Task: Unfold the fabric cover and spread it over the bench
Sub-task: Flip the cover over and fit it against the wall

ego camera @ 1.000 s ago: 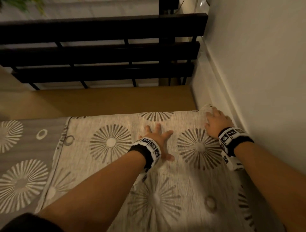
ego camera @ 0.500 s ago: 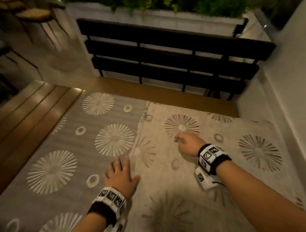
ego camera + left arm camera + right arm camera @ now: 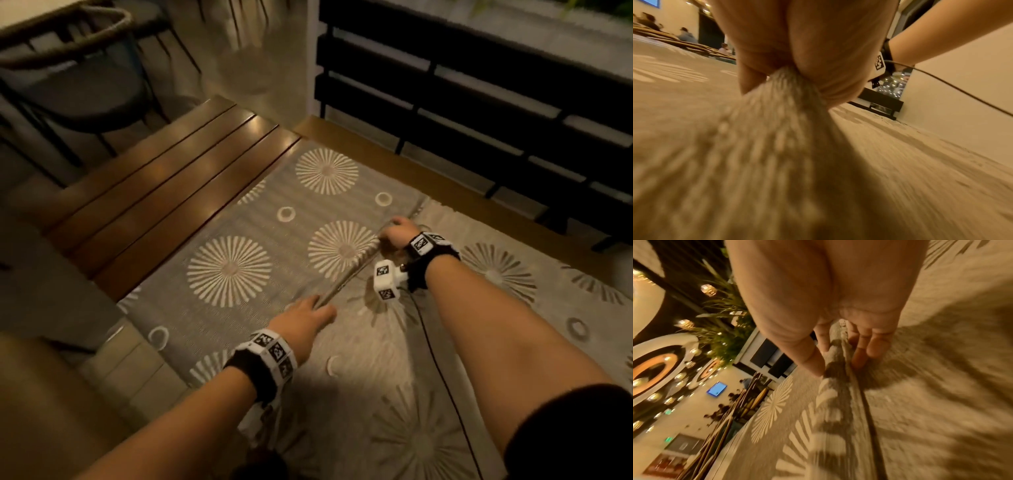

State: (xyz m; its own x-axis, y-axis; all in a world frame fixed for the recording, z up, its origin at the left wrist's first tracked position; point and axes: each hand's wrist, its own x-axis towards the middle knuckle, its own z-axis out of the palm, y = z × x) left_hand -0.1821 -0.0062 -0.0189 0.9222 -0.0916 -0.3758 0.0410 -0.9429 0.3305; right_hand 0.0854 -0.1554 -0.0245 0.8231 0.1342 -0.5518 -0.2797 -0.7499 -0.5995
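The fabric cover (image 3: 428, 377), beige with sunburst prints, lies over the right part of the wooden bench (image 3: 164, 178). A greyer flap (image 3: 239, 260) of it is folded over on the left, and a raised edge (image 3: 352, 267) runs between the two parts. My left hand (image 3: 310, 317) pinches the near end of that edge; in the left wrist view the hand (image 3: 793, 65) has a bunch of fabric (image 3: 785, 100) squeezed between thumb and fingers. My right hand (image 3: 397, 233) grips the far end. In the right wrist view the right hand (image 3: 834, 356) holds the fabric ridge (image 3: 835, 369) between thumb and fingers.
Bare dark wooden slats of the bench continue to the left of the cover. A black slatted railing (image 3: 479, 102) stands behind the bench. A round chair (image 3: 85, 85) is at the upper left. A thin cable (image 3: 438, 359) trails from my right wrist over the cover.
Both hands have moved left, from the cover's right end to the raised edge. The left hand was flat on the fabric and now pinches it. The right hand now grips the edge.
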